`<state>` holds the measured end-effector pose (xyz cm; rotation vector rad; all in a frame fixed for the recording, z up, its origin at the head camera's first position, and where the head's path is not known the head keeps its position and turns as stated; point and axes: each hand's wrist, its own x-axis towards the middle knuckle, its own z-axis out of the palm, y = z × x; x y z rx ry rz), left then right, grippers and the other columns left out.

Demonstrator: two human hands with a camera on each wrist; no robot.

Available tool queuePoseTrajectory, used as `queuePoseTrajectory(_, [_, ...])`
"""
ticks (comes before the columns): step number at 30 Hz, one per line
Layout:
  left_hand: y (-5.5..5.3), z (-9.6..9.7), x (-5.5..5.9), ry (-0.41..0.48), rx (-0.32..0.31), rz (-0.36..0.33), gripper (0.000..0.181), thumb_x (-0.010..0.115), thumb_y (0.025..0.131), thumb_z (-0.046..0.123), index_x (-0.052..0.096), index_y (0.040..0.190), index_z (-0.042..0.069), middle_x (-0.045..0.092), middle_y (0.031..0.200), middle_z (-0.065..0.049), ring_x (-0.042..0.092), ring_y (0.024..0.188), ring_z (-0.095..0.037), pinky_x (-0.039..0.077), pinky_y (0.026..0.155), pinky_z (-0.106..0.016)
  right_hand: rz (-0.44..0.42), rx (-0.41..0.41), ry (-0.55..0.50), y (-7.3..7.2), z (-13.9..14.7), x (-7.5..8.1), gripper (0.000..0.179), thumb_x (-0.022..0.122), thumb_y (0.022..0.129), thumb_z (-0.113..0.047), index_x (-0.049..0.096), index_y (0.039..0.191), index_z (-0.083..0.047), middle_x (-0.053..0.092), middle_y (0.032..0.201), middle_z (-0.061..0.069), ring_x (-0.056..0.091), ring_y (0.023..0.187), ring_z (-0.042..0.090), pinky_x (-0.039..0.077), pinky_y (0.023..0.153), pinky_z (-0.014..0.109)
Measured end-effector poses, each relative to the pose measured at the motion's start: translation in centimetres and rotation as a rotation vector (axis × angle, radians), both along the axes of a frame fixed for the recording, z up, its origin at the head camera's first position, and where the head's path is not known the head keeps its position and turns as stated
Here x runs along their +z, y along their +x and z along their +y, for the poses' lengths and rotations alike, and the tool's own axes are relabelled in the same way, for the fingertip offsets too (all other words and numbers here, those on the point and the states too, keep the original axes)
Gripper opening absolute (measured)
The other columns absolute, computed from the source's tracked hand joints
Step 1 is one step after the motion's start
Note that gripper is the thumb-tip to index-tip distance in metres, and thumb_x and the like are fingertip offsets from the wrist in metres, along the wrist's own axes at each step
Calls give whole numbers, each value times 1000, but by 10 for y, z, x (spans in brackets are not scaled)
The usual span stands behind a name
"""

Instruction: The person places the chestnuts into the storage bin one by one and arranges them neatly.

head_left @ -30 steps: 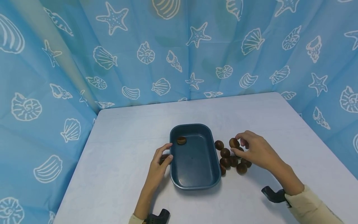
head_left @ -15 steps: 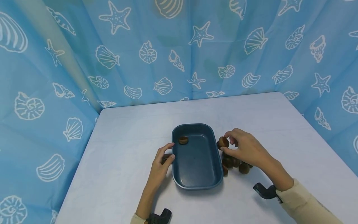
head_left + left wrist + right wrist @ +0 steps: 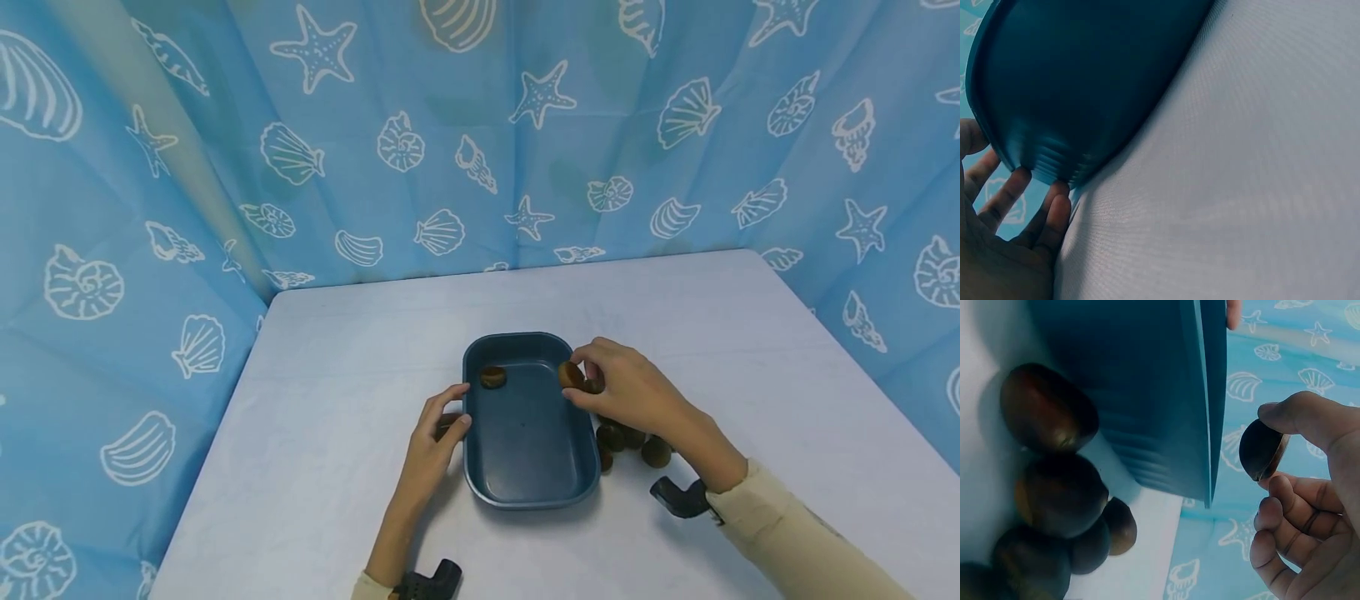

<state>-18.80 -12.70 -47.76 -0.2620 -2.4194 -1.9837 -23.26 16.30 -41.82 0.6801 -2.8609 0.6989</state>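
1. Left forearm rises from the bottom edge, left of centre.
2. Left hand reaches forward, its fingers spread and gently bent.
3. Right forearm slants in from the lower right.
4. Right hand makes a pinch with thumb and index finger; the remaining fingers curl inward.

A dark blue rectangular tray with rounded corners stands upright on the worktop. One brown chestnut lies inside, near the far left corner. The right hand pinches another chestnut above the right rim. Rounded, dark chestnuts cluster just beside the tray.
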Motion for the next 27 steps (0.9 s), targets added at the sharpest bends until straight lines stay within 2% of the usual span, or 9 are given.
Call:
queuePoseTrajectory(7, [0, -2, -1, 4, -9, 4, 42, 55, 103, 14, 52, 145, 14, 49, 140, -9, 59, 115, -27, 49, 97, -43, -37, 17, 5, -8, -13, -2, 38, 80, 85, -31, 67, 111, -7, 51, 84, 0, 46, 70, 13, 41, 59, 30])
queuePoseTrajectory(22, [-2, -3, -2, 8, -14, 17, 42, 56, 103, 13, 52, 145, 11, 49, 140, -14, 60, 113, -27, 51, 94, -38, -52, 37, 32, -28, -36, -2, 37, 79, 85, -33, 67, 109, -7, 52, 84, 0, 47, 71, 14, 41, 60, 31])
queuePoseTrajectory(27, [-2, -3, -2, 3, -11, 10, 42, 56, 103, 16, 53, 144, 13, 49, 140, -13, 60, 113, -25, 52, 93, -38, -71, 35, 34, -33, -44, -1, 38, 79, 85, -33, 68, 110, -6, 53, 84, 0, 48, 72, 14, 41, 61, 32])
